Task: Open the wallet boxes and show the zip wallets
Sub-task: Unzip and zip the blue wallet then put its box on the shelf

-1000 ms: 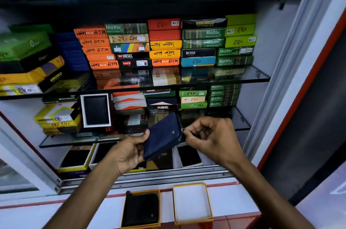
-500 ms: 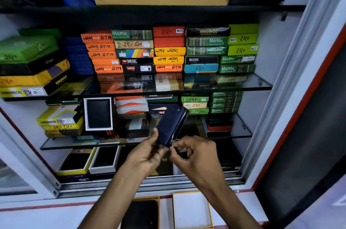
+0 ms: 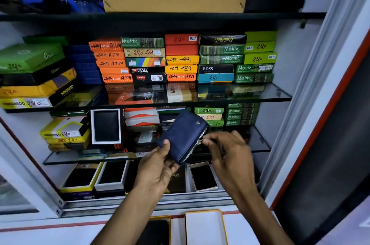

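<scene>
While the left hand [image 3: 158,166] grips the lower corner of a blue zip wallet [image 3: 183,137], thumb on its face, the wallet is held tilted before the glass shelves [image 3: 280,98]. At its zipper edge, the right hand [image 3: 230,150] pinches the zip pull [image 3: 199,142].

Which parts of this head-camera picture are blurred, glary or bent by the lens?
Head view: the right hand is motion-blurred at the zip, the glass shelf mirrors the boxes above it, the door frame bows from the wide lens, and the blue wallet stays sharp.
</scene>
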The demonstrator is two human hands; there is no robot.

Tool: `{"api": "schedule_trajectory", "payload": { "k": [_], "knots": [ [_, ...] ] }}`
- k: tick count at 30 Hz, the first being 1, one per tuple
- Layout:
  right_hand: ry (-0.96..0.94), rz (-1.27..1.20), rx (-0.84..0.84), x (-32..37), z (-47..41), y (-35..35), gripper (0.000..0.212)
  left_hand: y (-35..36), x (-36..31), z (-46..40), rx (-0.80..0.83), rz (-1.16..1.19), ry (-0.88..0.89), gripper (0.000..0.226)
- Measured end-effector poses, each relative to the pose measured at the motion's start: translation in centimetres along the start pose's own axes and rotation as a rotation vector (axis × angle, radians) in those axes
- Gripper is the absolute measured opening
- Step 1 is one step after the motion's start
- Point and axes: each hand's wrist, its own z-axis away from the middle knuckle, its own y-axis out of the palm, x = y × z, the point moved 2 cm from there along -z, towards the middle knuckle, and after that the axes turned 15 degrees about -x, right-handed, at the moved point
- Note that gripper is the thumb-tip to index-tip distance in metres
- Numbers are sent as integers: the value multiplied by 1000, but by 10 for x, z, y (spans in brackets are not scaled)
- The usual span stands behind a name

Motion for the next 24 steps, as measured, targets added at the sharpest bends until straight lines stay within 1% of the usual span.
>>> {"api": "schedule_trajectory", "payload": {
  "k": [2,4,9,12,14,17,19,22,24],
  "knots": [
    [16,41,-26,-5,-13,-10,6,-7,-4,0,36,-82,55,11],
    [31,33,-14,-12,-24,-17,7,-12,-10,2,93,-162,89,17],
    [-9,-126,201,-20,-44,-7,7,-14,-32,5,291,-329,88,31],
    [26,-222,271,-21,-54,8,8,-14,-41,9,410,-465,17,35],
    [21,-296,339,-19,-59,18,8,-12,-44,11,457,-504,-23,35],
    [43,-410,474,-15,-60,33,5,-8,-42,13,485,-517,-62,34],
    [71,-445,525,-15,-58,41,5,-5,-38,14,495,-509,-96,37],
    [122,-461,560,-24,-55,51,8,-2,-31,14,442,-482,-123,44],
    [253,-496,558,-31,-53,52,12,-1,-26,13,381,-466,-113,42]
  ]
}}
